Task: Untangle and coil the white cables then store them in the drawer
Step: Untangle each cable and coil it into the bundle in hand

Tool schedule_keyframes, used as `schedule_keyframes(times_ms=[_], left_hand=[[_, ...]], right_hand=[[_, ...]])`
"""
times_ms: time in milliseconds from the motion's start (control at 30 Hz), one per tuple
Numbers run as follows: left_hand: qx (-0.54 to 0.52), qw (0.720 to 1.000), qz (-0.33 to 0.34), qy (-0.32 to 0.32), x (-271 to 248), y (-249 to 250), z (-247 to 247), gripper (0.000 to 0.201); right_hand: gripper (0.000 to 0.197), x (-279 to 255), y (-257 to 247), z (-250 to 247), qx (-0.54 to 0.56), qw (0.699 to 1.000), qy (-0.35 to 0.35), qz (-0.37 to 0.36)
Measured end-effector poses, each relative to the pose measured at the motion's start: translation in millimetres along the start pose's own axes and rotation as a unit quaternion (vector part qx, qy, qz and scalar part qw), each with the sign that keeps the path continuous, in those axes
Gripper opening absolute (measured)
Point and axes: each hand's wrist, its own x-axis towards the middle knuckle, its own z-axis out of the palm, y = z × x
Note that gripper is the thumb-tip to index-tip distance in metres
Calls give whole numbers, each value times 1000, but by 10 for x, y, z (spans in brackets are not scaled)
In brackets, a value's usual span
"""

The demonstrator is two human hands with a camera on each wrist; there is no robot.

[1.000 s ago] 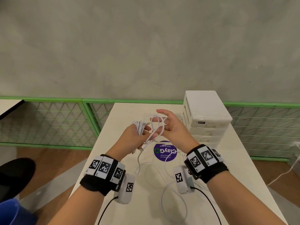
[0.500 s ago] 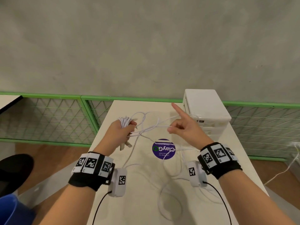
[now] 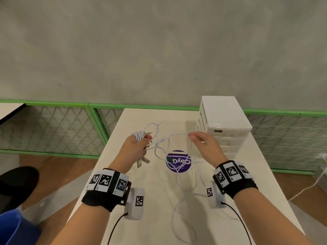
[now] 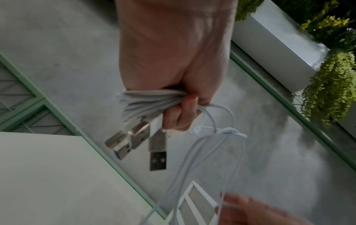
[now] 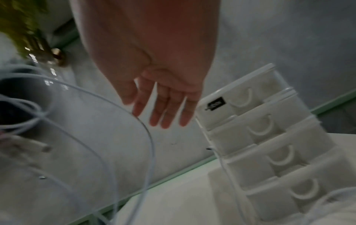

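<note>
My left hand (image 3: 141, 143) grips a coiled bundle of white cables (image 3: 138, 135) above the table's left side. In the left wrist view its fingers (image 4: 179, 112) curl round the bundle (image 4: 142, 103), and three USB plugs (image 4: 158, 152) hang below it. Tangled strands with a knot (image 4: 229, 130) run rightward to my right hand (image 3: 192, 137). That hand's fingers (image 5: 163, 111) are straight, and one strand (image 5: 148, 137) lies across the index fingertip. More loose cable (image 3: 177, 207) trails on the table toward me. The white drawer unit (image 3: 224, 121) stands just right of my right hand, all its drawers (image 5: 269, 144) closed.
A purple round sticker (image 3: 178, 161) marks the narrow white table (image 3: 159, 191) under the strands. A green mesh fence (image 3: 53, 128) runs behind the table. A blue bin (image 3: 10, 227) and a black object (image 3: 16, 183) sit on the floor at the left.
My hands have drawn apart. The right hand moved right toward the drawer unit and straightened its fingers, stretching a strand; the left hand shifted left and further from me with the bundle.
</note>
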Motion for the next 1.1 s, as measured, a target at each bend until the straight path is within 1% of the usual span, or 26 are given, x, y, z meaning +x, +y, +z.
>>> schedule_keyframes(times_ms=[33, 67, 133, 167, 200, 233, 267, 300, 333, 400, 467, 533, 633, 700, 733, 800, 833, 867, 900, 933, 967, 1000, 1033, 1067, 1100], left_hand=[[-11, 1000, -1, 1, -12, 22, 22, 13], [-16, 1000, -1, -1, -22, 42, 41, 12], [-11, 1000, 3, -6, -41, 65, 73, 12], [-6, 1000, 5, -7, -44, 68, 85, 13], [-1, 1000, 5, -6, -42, 66, 90, 13], [-1, 1000, 2, -5, -39, 63, 89, 13], [-6, 1000, -2, -3, -29, 61, 75, 12], [-14, 1000, -4, 2, -16, 63, 52, 12], [-21, 1000, -4, 12, -2, 62, 17, 12], [-26, 999, 5, 34, 11, 78, -68, 13], [-15, 999, 15, 43, 13, 94, -134, 12], [15, 999, 21, 46, 18, 83, -166, 13], [17, 998, 21, 63, 43, 32, -207, 12], [-14, 996, 18, 90, 63, -7, -263, 15], [-27, 995, 17, 98, 76, -20, -287, 15], [-36, 995, 24, 92, 91, -34, -278, 12], [-27, 996, 30, 80, 99, -42, -247, 9], [-13, 997, 37, 71, 101, -41, -203, 7], [1, 997, 45, 65, 107, -35, -159, 6], [11, 997, 50, 58, 107, -22, -118, 6], [16, 997, 50, 54, 103, -2, -77, 7], [19, 997, 50, 51, 100, 15, -46, 8], [20, 997, 50, 48, 91, 33, -22, 9], [16, 998, 51, 46, 84, 47, -4, 10], [10, 997, 52, 48, 76, 54, 3, 14]], right_hand=[[31, -16, -77, 49, 23, 999, -10, -31], [37, -15, -146, 79, 21, 998, -18, -63], [44, -1, -262, 114, -21, 991, -46, -125], [40, 10, -308, 132, -40, 987, -54, -149], [33, 26, -335, 149, -49, 983, -47, -169], [25, 41, -356, 158, -48, 982, -31, -181], [21, 53, -361, 148, -40, 983, -10, -178], [19, 70, -343, 115, -26, 987, 13, -157], [19, 88, -288, 62, -20, 992, 38, -120], [21, 123, -81, -86, -52, 995, 84, -30], [25, 149, 251, -221, -97, 989, 93, 67], [30, 129, 589, -303, -109, 978, 99, 149], [30, 26, 999, -401, -101, 961, 112, 230], [26, -65, 1122, -430, -80, 950, 104, 284], [27, -98, 1141, -424, -86, 948, 92, 294], [41, -98, 1073, -382, -161, 948, 42, 270], [49, -84, 1001, -340, -208, 947, 26, 242], [58, -70, 881, -287, -229, 952, 23, 202], [68, -53, 730, -231, -224, 963, 34, 148], [77, -40, 561, -184, -209, 973, 51, 82], [84, -18, 385, -138, -201, 978, 60, 19], [85, -10, 188, -105, -203, 977, 57, -32], [81, 12, 54, -70, -197, 977, 36, -68], [71, 23, -82, -44, -175, 981, -4, -81], [60, 27, -173, -17, -128, 988, -61, -69]])
